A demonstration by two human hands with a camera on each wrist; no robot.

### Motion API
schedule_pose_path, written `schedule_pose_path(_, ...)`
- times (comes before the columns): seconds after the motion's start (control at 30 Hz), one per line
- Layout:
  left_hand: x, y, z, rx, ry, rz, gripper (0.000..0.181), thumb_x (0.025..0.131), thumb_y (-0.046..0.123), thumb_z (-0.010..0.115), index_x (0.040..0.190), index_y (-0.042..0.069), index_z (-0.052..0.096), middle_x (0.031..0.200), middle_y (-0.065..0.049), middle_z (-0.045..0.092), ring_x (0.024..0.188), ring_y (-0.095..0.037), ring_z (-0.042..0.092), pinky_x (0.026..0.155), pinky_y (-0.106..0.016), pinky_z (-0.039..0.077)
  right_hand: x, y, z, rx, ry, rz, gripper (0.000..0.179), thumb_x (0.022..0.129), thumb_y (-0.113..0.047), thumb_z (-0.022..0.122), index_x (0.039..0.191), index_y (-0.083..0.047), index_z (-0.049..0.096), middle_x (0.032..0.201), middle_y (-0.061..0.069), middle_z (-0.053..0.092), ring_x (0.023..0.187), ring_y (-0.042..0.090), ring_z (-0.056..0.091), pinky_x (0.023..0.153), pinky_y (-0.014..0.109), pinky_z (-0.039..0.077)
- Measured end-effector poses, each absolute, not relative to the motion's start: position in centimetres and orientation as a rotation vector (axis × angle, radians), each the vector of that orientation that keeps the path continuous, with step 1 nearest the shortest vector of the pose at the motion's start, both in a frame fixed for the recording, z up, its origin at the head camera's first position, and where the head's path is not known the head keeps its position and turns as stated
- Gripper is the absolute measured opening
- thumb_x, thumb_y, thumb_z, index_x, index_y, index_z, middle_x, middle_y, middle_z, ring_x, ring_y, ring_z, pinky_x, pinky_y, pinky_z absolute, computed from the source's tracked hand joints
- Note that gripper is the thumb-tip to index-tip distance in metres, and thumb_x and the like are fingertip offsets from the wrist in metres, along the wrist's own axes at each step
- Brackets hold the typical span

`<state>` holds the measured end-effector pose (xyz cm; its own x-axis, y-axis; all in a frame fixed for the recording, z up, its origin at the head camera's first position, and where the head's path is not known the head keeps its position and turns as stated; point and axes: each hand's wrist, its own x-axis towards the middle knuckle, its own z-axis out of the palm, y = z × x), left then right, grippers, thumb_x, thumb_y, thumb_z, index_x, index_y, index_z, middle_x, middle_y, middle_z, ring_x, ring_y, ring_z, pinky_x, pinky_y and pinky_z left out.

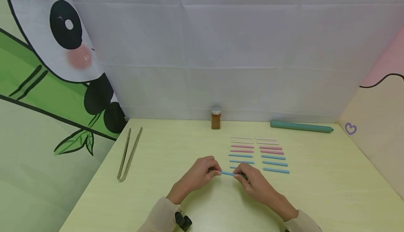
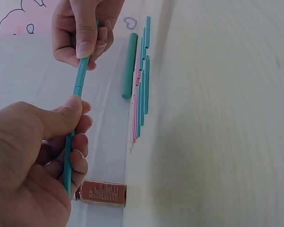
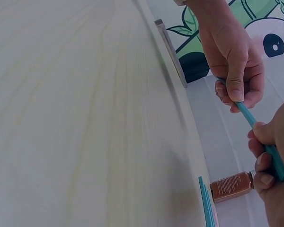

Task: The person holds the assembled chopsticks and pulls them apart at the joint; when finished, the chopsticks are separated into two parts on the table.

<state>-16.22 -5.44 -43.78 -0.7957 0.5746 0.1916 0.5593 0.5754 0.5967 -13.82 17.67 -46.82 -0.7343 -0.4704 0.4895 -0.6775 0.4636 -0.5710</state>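
Both hands hold a slim blue stick [image 1: 227, 173] over the front middle of the table. The left hand [image 1: 202, 170] pinches one end between thumb and fingers, and part of the stick runs along its palm in the left wrist view. My right hand [image 1: 254, 183] grips the other end the same way. Between the hands, a fine seam crosses the stick; whether it is one piece or two meeting end to end I cannot tell. Just beyond lie two columns of thin sticks: white ones, pink sticks [image 1: 271, 148] and blue sticks [image 1: 274, 163], in rows. The hands partly cover the nearest left one.
A small brown bottle [image 1: 216, 119] with a silvery cap stands at the back of the table. To its right lies a thick green rod [image 1: 301, 126]. Metal tongs [image 1: 127, 158] rest near the left edge. Printed cloth walls [image 1: 221, 49] enclose the back and sides.
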Motion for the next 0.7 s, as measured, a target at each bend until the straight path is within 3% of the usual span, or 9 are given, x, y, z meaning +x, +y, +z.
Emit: schedule_pose_path(0.7,-16.17,-5.23,-43.40,1.033,2.781,1.063,0.008,0.090,0.018,0.065,0.090,0.012,0.071,0.079,0.007,0.056,0.068,0.000,0.047,0.063,-0.015,0.045,-13.53,18.01,-46.74,1.031,-2.316,1.130,0.015,0.089,0.003,0.061,0.095,-0.010,0.059,0.083,-0.008,0.053,0.066,-0.003,0.040,0.056,0.014,0.040)
